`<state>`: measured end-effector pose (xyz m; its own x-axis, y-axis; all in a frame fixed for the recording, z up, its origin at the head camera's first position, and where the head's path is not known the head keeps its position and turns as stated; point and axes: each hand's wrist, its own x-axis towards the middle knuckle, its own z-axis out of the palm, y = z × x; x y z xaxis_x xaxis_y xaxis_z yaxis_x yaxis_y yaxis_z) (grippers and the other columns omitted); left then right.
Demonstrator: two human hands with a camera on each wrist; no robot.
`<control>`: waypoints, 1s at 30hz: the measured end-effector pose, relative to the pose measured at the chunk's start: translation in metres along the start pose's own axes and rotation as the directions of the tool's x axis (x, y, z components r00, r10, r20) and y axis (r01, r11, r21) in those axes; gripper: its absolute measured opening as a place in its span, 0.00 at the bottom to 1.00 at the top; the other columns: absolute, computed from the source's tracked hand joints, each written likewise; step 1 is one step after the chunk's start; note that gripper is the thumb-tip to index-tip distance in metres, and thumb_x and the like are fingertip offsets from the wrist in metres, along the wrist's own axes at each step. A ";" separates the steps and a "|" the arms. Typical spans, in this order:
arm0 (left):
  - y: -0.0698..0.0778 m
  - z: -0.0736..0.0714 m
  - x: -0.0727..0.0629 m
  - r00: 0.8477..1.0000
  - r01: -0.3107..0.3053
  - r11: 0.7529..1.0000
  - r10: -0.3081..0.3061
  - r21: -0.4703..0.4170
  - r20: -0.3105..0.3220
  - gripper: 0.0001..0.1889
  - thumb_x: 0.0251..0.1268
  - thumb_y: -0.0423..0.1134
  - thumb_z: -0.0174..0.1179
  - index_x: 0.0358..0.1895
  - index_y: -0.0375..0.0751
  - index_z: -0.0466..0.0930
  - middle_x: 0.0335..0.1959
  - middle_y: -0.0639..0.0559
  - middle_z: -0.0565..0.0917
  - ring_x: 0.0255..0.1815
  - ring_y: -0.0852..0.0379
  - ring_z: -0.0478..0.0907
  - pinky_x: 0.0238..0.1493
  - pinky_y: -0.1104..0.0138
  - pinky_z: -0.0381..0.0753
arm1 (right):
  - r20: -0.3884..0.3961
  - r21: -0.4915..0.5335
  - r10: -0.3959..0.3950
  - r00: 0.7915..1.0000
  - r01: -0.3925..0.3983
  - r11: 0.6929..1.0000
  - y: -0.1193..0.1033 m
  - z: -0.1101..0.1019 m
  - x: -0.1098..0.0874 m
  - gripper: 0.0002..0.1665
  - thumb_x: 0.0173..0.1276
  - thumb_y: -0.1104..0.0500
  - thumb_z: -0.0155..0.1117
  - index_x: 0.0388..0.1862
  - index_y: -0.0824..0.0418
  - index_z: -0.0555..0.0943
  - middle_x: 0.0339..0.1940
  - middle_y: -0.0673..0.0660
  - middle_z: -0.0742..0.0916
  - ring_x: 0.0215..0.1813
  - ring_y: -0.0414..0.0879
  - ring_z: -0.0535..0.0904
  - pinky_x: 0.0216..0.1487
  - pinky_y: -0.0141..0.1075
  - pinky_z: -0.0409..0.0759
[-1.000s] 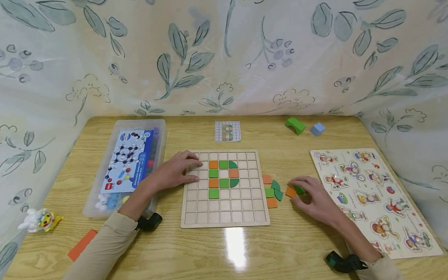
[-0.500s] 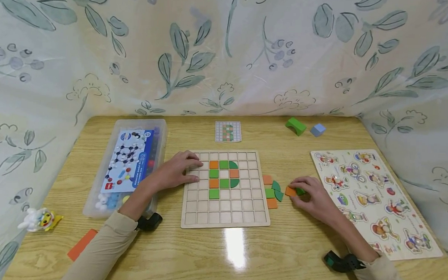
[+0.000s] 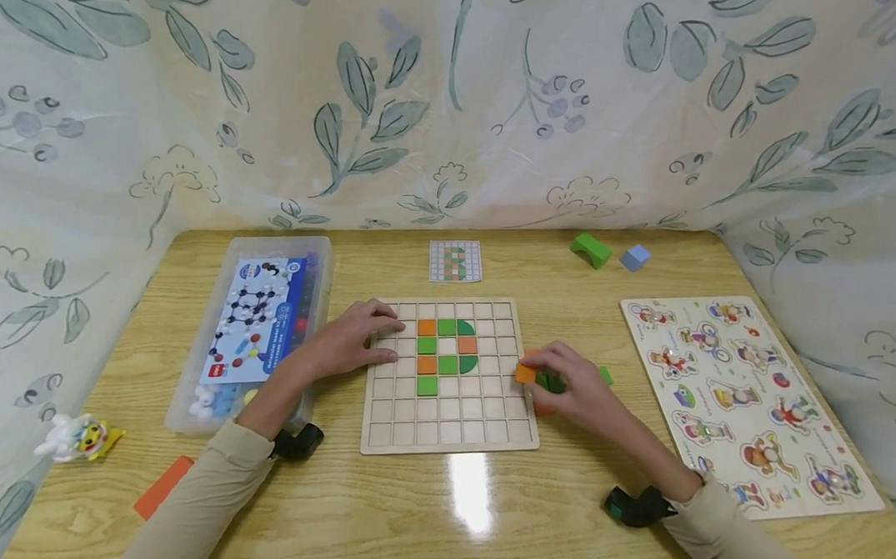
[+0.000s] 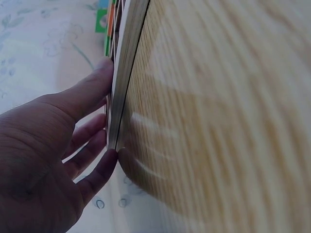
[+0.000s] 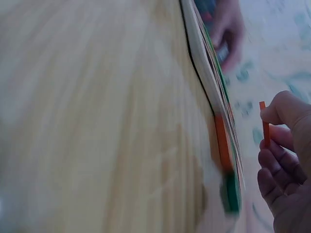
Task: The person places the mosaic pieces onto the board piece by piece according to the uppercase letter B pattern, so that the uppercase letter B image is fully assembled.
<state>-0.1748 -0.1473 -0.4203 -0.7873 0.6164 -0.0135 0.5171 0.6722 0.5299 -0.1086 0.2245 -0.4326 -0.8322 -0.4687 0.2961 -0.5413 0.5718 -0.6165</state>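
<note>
Pinches an orange tile [image 3: 525, 372] between thumb and fingers of the right hand [image 3: 574, 385], right of centre in the head view, over the right edge of the board [image 3: 486, 435]. Appears, in the right wrist view, to hold it edge-on to the camera and clear of the board. Could drop it through a slackened pinch, or catch it on a ridge by lowering it tilted.

Rests the left hand [image 3: 351, 339] on the board's left edge, left of centre, with fingers loosely extended and grasping nothing. Could skew the board by pressing unevenly there, and so jar the placed tiles [image 3: 448, 364] from their squares.

Mostly hides the loose tiles [image 5: 222, 143] beneath the right hand in the head view, just beside the board. Cannot tell about any contact with them. Could scatter them by passing too low.

Shows a green tile [image 3: 606, 375] just right of the same hand; could sweep it away on a backward swing.

Farther out, shows the card [image 3: 455, 261] at upper centre, with its pattern small; could mistake a square by miscounting. Shows the puzzle [image 3: 702, 374] at right, near the right forearm; could bump it by drawing back wide.
</note>
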 end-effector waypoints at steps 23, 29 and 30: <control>0.001 0.001 0.001 1.000 0.009 1.000 -0.009 0.010 -0.001 0.25 0.62 0.50 0.65 0.62 0.45 0.78 0.62 0.47 0.74 0.63 0.47 0.69 0.63 0.51 0.71 | 0.310 -0.110 -0.052 0.949 0.091 0.990 -0.056 0.051 0.051 0.13 0.65 0.58 0.66 0.47 0.57 0.86 0.44 0.50 0.84 0.45 0.40 0.78 0.47 0.33 0.78; 0.000 0.001 0.001 1.000 0.006 1.000 -0.006 0.011 -0.005 0.25 0.62 0.49 0.65 0.61 0.44 0.78 0.62 0.47 0.74 0.63 0.47 0.69 0.63 0.51 0.71 | 0.303 -0.104 -0.061 0.951 0.096 0.990 -0.055 0.054 0.051 0.12 0.66 0.58 0.66 0.47 0.57 0.87 0.43 0.51 0.84 0.43 0.40 0.77 0.44 0.32 0.77; 0.000 0.001 0.000 1.000 0.004 1.000 -0.004 0.013 -0.007 0.25 0.62 0.49 0.65 0.61 0.44 0.78 0.61 0.47 0.74 0.63 0.47 0.69 0.63 0.51 0.71 | 0.305 -0.105 -0.060 0.951 0.096 0.990 -0.055 0.054 0.051 0.12 0.66 0.58 0.65 0.47 0.57 0.87 0.43 0.51 0.84 0.43 0.40 0.77 0.44 0.32 0.77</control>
<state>-0.1746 -0.1465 -0.4212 -0.7915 0.6111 -0.0100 0.5184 0.6798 0.5188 -0.1149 0.1332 -0.4231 -0.7224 -0.6848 0.0959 -0.6282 0.5920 -0.5048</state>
